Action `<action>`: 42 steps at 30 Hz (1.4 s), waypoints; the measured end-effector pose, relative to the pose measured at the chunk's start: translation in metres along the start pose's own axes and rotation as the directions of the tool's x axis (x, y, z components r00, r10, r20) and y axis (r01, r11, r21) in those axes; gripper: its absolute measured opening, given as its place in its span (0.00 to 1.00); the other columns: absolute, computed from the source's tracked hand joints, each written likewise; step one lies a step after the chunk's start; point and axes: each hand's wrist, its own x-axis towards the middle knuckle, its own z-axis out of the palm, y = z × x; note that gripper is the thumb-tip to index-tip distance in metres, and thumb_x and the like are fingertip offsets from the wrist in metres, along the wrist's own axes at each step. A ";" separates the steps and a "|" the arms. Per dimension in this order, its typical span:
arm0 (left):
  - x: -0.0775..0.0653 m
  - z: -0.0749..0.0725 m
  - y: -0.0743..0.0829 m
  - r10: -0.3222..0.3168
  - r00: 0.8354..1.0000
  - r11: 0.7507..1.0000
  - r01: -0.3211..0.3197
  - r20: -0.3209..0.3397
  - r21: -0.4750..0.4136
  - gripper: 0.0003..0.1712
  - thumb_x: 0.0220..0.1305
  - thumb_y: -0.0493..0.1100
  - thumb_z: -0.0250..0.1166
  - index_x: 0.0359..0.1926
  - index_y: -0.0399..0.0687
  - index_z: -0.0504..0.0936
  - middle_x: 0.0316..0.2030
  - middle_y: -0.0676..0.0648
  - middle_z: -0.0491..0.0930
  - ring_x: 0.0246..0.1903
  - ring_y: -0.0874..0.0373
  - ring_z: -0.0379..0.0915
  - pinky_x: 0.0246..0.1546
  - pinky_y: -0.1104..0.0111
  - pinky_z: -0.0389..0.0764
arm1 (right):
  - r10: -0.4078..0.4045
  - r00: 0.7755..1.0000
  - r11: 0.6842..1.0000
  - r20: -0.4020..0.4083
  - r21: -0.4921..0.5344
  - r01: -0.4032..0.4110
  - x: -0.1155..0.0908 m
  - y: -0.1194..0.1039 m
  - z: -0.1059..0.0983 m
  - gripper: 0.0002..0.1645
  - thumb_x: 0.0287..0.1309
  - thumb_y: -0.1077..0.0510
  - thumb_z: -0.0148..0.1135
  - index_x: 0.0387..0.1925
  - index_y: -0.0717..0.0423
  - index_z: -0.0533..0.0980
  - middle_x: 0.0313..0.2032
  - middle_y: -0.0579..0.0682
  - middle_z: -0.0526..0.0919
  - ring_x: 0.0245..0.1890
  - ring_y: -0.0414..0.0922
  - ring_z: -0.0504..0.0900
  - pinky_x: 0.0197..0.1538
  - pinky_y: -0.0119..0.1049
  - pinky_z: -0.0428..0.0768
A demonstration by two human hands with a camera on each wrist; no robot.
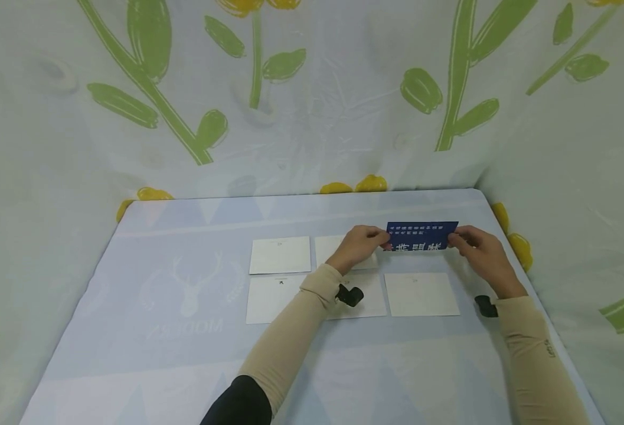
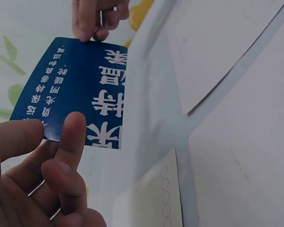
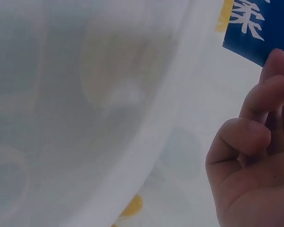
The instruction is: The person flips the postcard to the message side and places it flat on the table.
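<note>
A dark blue postcard (image 1: 422,234) with white Chinese characters is held up over the far right of the table, between both hands. My left hand (image 1: 360,246) pinches its left edge between thumb and fingers. At its right edge, my right hand (image 1: 483,257) pinches the other end. Seen in the left wrist view, the blue postcard (image 2: 80,90) is tilted and slightly bent. Only a corner of the blue postcard (image 3: 248,33) shows in the right wrist view. Below the hands lie several white cards, among them one card (image 1: 422,295) at the near right.
The white cards lie in two rows; one card (image 1: 280,255) is at the far left of them, another (image 1: 270,298) partly hidden by my left forearm. A pale patterned cloth covers the table (image 1: 131,330). Floral fabric (image 1: 333,118) hangs behind and at the sides.
</note>
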 end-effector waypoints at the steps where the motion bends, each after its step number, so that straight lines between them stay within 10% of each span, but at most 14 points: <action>1: 0.000 0.000 0.000 -0.001 1.000 1.000 0.001 0.002 -0.011 0.19 0.74 0.54 0.58 0.51 0.51 0.88 0.36 0.60 0.85 0.50 0.64 0.75 0.58 0.59 0.73 | -0.001 1.000 1.000 -0.002 0.018 0.001 0.000 0.001 0.000 0.29 0.73 0.38 0.53 0.53 0.58 0.78 0.44 0.60 0.85 0.39 0.47 0.76 0.35 0.31 0.74; 23: -0.003 -0.002 0.002 0.054 0.997 0.998 -0.055 0.048 0.017 0.22 0.77 0.52 0.53 0.61 0.50 0.83 0.40 0.61 0.86 0.56 0.64 0.74 0.57 0.63 0.73 | -0.048 0.993 0.966 0.111 0.260 0.018 -0.007 0.013 -0.004 0.31 0.80 0.42 0.40 0.66 0.59 0.72 0.54 0.44 0.82 0.43 0.42 0.78 0.43 0.32 0.74; 42: -0.008 0.001 -0.004 0.108 0.994 0.987 -0.111 0.034 0.119 0.21 0.77 0.54 0.54 0.58 0.52 0.84 0.40 0.60 0.85 0.51 0.65 0.76 0.50 0.67 0.76 | -0.031 0.985 0.973 0.171 0.230 -0.009 -0.012 0.016 -0.005 0.33 0.77 0.39 0.45 0.69 0.55 0.72 0.61 0.49 0.74 0.46 0.41 0.77 0.45 0.31 0.75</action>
